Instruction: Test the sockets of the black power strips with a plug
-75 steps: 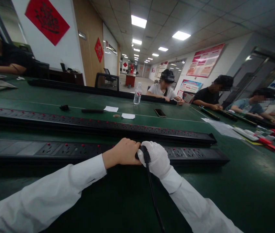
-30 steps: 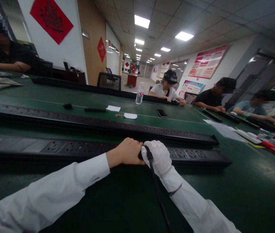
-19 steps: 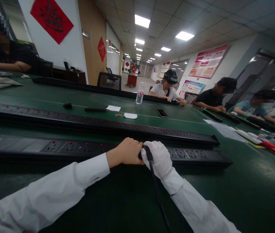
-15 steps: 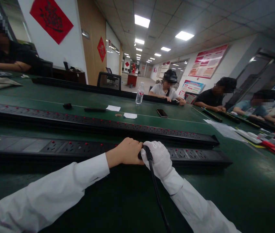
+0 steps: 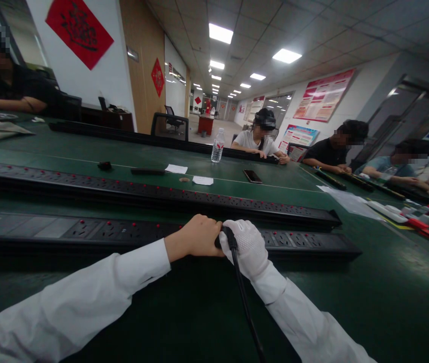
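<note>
A long black power strip [image 5: 110,229] with sockets and small red parts lies across the green table close to me. My bare left hand [image 5: 199,235] is closed over its middle, thumb side against the other hand. Beside it, my right hand [image 5: 247,247], in a white dotted glove, is wrapped round a black plug with a thick black cable [image 5: 242,287] that hangs down toward me. The plug's front and the socket beneath it are hidden by the hands. A second, similar strip [image 5: 169,195] lies just behind.
Farther back are a water bottle [image 5: 217,146], a phone [image 5: 252,176], white paper pieces [image 5: 203,180] and another long black bar [image 5: 131,138]. Red and white parts [image 5: 422,228] and a clear sheet [image 5: 346,201] lie at the right. Several people sit around the table.
</note>
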The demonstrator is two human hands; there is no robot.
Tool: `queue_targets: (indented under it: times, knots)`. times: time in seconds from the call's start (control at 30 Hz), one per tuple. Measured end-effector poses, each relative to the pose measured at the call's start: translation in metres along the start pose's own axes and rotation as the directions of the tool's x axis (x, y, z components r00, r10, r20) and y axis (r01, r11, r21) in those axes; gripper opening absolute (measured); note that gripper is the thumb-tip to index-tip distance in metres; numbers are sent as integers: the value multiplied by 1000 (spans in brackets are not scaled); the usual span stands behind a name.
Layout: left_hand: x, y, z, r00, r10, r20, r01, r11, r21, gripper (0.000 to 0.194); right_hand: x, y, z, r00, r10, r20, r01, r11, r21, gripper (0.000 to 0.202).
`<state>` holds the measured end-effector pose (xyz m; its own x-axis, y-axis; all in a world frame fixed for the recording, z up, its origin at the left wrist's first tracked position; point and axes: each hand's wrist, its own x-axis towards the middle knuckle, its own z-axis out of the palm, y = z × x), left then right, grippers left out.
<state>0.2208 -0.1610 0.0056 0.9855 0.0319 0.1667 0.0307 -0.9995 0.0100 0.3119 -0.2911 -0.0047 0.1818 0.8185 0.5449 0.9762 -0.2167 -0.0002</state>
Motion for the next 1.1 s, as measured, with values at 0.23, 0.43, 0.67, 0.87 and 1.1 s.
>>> queue_targets:
  times: [0.23,0.43,0.67,0.87,1.1]
  knots:
    - [0,2,-2,1000,-15,12,14,1000,6,59,0,0,0,1000,6,19,-7,1000,12,22]
    - [0,2,-3,1000,-13,15,13,1000,-11,57,-1,0,2,1000,9,3,-9,1000,14,22]
    - [-1,1,-2,1000,-2,4,2,1000,-6,58,-1,0,1,1000,-2,-11,2,1000,14,21]
    - [0,1,-3,1000,-10,17,10,1000,-21,58,0,0,0,1000,1,5,-1,1000,24,21]
    - [0,2,-3,1000,-14,11,14,1000,8,59,-1,1,2,1000,11,3,-11,999,38,23]
